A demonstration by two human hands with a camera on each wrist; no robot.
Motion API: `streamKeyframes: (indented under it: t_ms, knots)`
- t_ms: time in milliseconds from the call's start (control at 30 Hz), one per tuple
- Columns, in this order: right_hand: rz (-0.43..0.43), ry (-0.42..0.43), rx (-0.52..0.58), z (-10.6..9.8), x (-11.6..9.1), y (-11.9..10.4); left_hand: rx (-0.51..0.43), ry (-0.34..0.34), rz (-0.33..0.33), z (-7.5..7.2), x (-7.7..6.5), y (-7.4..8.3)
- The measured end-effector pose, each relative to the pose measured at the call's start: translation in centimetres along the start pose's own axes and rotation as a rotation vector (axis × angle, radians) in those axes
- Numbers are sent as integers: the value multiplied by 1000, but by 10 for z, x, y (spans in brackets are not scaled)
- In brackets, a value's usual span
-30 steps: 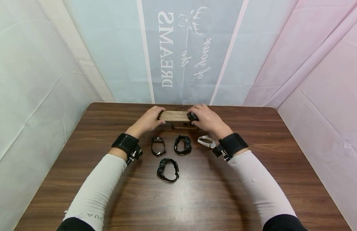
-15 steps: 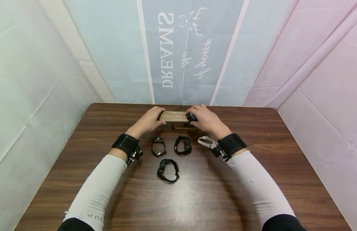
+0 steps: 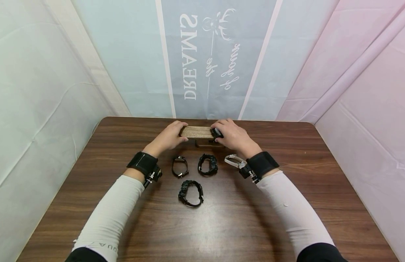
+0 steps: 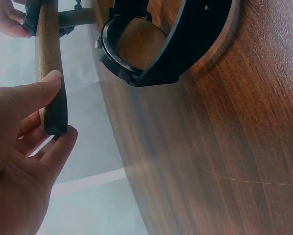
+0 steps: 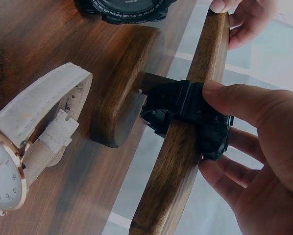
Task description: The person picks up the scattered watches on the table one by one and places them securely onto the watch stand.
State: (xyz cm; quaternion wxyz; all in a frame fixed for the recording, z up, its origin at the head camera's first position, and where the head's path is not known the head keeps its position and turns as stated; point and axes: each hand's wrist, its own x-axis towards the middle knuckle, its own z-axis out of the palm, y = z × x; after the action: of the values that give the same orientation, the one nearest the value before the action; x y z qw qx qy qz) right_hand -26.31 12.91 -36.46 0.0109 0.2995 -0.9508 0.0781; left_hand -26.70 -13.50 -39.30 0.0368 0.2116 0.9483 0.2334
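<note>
A wooden T-shaped watch stand has its bar raised at the far side of the table. My left hand grips the bar's left end, with thumb and fingers on either side of it in the left wrist view. A black watch loops around the bar toward its right part. With my right hand I pinch that watch, thumb on its near edge and fingers behind. The stand's wooden base rests on the table beneath the bar.
On the table lie a slim dark watch, a chunky black watch and another black watch nearer me. A white-strapped watch lies under my right wrist. A printed cloth backdrop rises behind the table.
My right hand and the black watch in it have slid slightly left along the bar. My left hand stays at the bar's left end.
</note>
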Motion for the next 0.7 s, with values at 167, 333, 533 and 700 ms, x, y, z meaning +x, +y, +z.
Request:
streamKeyframes:
  t_ms: [167, 333, 533, 700]
  knots:
    - [2, -2, 0, 0, -1, 0, 5, 10, 15, 0, 0, -1]
    - [1, -1, -5, 0, -2, -1, 0, 9, 11, 0, 0, 0]
    - [19, -7, 0, -1, -3, -1, -3, 4, 1, 0, 0, 1]
    - [23, -16, 11, -2, -4, -1, -6, 3, -1, 1, -1, 2]
